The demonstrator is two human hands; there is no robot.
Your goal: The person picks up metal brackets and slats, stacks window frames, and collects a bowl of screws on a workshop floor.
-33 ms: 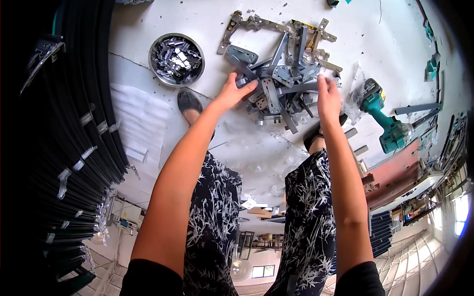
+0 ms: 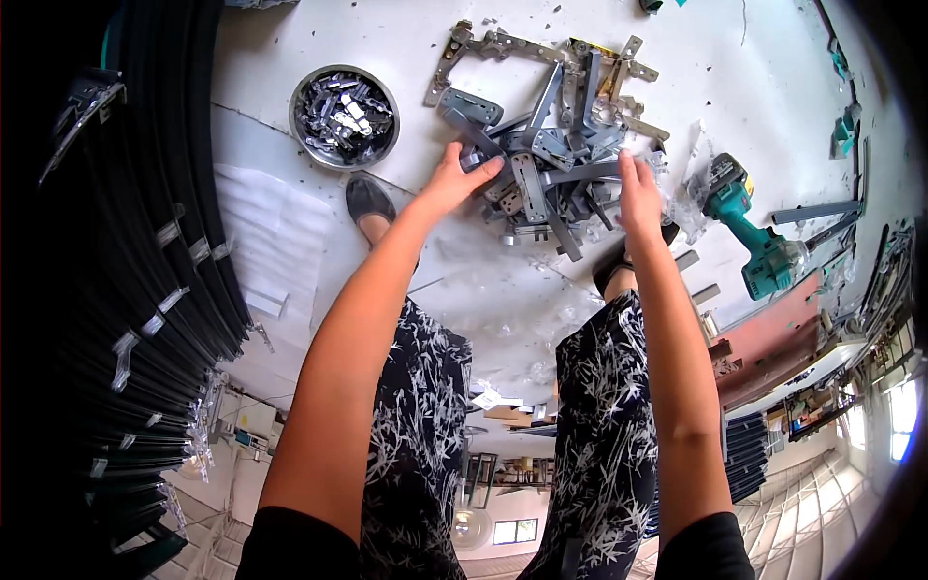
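A jumbled heap of grey window handles (image 2: 530, 188) with screw-hole base plates lies on the white floor before me. At the heap's left side, my left hand (image 2: 450, 184) is closed on a dark grey window handle (image 2: 474, 133), whose bar is slightly blurred. The thumb points toward the heap, and the other fingers are partly hidden. My right hand (image 2: 641, 198) is at the heap's right edge, beside the end of another grey handle bar (image 2: 585, 172). Its fingers are stretched out and slightly apart; the thumb is mostly hidden.
A round metal bowl (image 2: 299, 118) of small metal parts stands left. Metal hinge arms (image 2: 522, 46) lie behind the heap. To the right are clear plastic (image 2: 692, 193) and a green cordless drill (image 2: 737, 220). Long black profiles (image 2: 145, 261) line the left side; my shoes flank the near floor.
My right hand has shifted very slightly left and nearer to me. My left hand stays almost in place at the heap's left side.
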